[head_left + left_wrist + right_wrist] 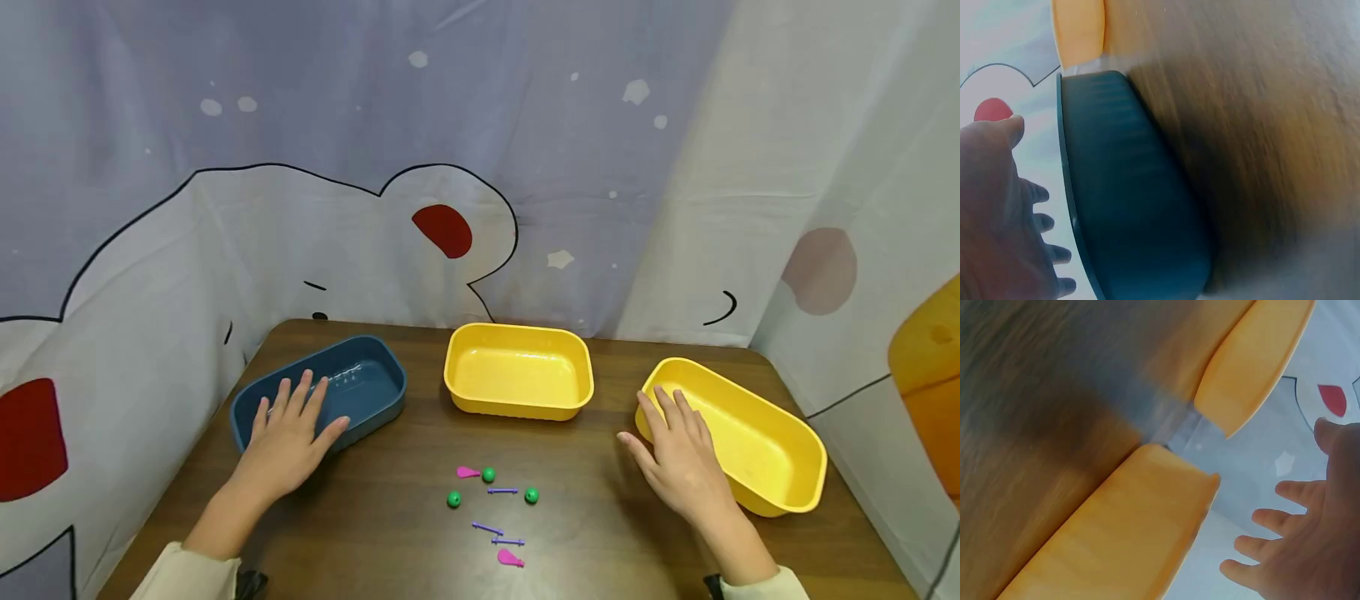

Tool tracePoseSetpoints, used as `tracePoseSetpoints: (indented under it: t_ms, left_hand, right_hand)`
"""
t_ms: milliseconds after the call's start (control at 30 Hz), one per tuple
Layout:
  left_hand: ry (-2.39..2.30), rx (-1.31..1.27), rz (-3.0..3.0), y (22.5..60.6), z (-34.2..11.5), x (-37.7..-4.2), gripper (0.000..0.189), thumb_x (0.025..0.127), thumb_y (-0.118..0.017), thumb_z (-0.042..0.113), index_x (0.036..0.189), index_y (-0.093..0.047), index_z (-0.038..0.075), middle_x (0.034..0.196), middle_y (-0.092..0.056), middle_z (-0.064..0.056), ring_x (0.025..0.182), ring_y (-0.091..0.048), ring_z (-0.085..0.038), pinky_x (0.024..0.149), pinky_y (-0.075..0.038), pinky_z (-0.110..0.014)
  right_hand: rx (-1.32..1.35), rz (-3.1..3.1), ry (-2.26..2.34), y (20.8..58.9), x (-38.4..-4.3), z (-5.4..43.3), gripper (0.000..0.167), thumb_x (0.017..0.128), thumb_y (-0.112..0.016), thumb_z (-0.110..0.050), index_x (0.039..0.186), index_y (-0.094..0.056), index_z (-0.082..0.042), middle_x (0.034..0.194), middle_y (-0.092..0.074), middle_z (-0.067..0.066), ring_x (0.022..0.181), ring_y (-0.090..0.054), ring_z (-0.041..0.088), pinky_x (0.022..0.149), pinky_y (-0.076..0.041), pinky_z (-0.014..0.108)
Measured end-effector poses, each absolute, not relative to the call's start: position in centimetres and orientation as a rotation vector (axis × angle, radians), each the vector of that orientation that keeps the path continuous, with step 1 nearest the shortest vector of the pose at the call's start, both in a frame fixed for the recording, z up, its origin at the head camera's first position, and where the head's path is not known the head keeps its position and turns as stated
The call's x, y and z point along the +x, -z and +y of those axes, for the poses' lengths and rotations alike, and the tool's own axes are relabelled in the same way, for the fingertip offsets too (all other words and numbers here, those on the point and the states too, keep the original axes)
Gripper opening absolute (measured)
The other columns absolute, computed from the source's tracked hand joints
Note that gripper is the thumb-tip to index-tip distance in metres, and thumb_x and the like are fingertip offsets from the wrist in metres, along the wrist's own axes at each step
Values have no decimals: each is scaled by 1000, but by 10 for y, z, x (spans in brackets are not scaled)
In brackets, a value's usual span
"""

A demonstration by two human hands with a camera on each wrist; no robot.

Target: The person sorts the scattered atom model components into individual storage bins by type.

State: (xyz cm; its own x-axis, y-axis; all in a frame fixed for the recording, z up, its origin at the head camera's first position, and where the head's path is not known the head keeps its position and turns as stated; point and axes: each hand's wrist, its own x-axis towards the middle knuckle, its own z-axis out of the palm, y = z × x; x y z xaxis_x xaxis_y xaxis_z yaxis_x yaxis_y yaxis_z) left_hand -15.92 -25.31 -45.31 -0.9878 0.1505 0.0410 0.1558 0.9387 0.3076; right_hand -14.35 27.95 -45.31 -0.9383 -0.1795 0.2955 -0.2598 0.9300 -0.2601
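With its fingers spread, my left hand (282, 443) hovers over the near rim of the blue tub (375, 421) on the left. My right hand (686, 467), fingers also spread, is over the left side of the right yellow tub (780, 454). Neither hand holds anything. Between them on the table lie green beads (489, 475), small purple rods (502, 491) with knobbed ends, and two pink teardrop-shaped pieces (511, 558). In the left wrist view the left hand (1007, 219) stands above the tub's rim.
A second yellow tub (519, 408) stands at the back middle of the brown wooden table (390, 533). Printed cloth (570, 200) hangs behind the table and along its sides. The insides of all three tubs show no loose pieces in the head view.
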Motion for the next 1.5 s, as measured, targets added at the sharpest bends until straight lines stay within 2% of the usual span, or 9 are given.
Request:
tracePoseSetpoints:
  t_ms: [533,933,1133,1500]
  left_hand:
    - [516,-152,-3105,455,-276,-149,84,105,-34,62,162,-15,2,167,-2,-27,150,6,-54,114,6,-74]
    - [551,-105,-3122,462,-292,-142,85,105,-34,61,161,-15,0,166,2,-29,149,10,-56,112,13,-74]
    - [575,-90,-3126,466,-300,-139,84,106,-34,59,161,-14,-1,165,4,-30,147,14,-56,111,10,-77]
    - [617,-59,-3125,470,-307,-139,85,106,-33,60,161,-12,-2,164,5,-31,147,14,-57,110,8,-78]
  right_hand:
    - [466,-2684,-388,464,-138,258,60,96,-69,-35,143,-52,-2,146,-47,26,140,-34,51,110,-31,65]
    - [500,-2717,-468,472,-133,245,59,97,-69,-36,144,-54,-6,147,-46,23,141,-35,49,112,-29,65]
    - [523,-2715,-555,475,-129,240,55,96,-71,-32,143,-56,-10,145,-48,21,137,-40,44,109,-36,63]
    - [536,-2760,-766,480,-128,232,50,97,-70,-31,143,-57,-16,139,-52,14,127,-48,34,99,-47,57]
